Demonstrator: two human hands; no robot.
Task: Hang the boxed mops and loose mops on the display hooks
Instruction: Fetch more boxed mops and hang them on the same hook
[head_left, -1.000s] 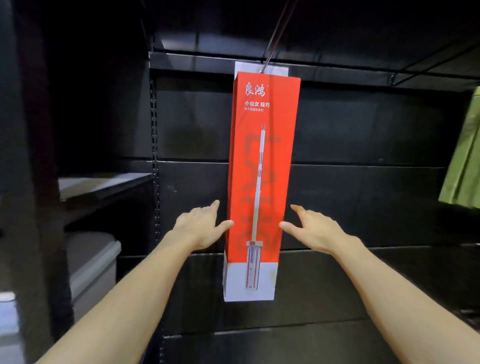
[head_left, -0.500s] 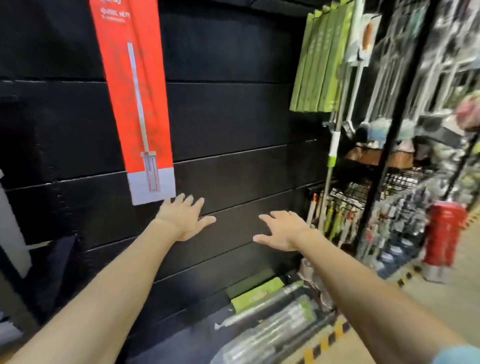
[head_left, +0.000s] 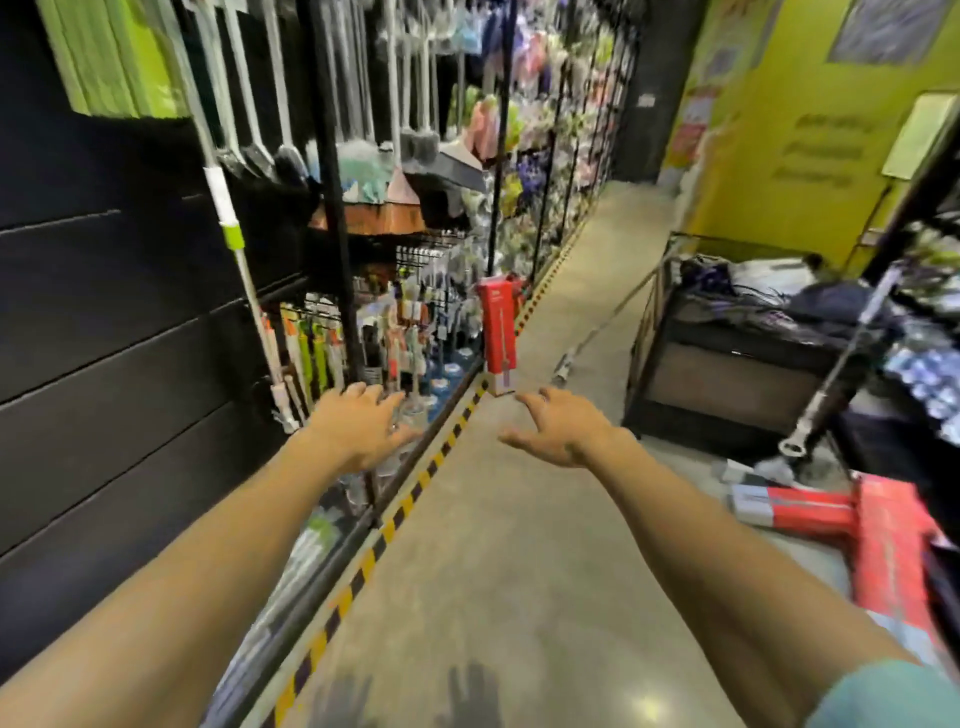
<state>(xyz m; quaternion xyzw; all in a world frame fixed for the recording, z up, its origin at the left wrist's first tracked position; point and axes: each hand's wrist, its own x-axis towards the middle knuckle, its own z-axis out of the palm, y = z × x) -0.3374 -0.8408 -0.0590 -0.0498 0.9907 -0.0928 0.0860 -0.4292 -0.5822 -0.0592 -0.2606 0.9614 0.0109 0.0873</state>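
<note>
Both arms reach out over the aisle floor (head_left: 519, 545), palms down. The left hand (head_left: 358, 431) is spread wide with nothing in it, in front of the rack's lower shelf. The right hand (head_left: 558, 428) is open too, fingers loosely splayed, empty. 1 red box (head_left: 497, 338) stands upright on the floor by the striped floor edge (head_left: 415, 488), ahead of the hands. 2 more red boxes (head_left: 852, 525) lie at the right, near a dark cart (head_left: 727, 364). Loose mops (head_left: 244, 124) hang on the rack (head_left: 332, 208) at left. The view is blurred.
</note>
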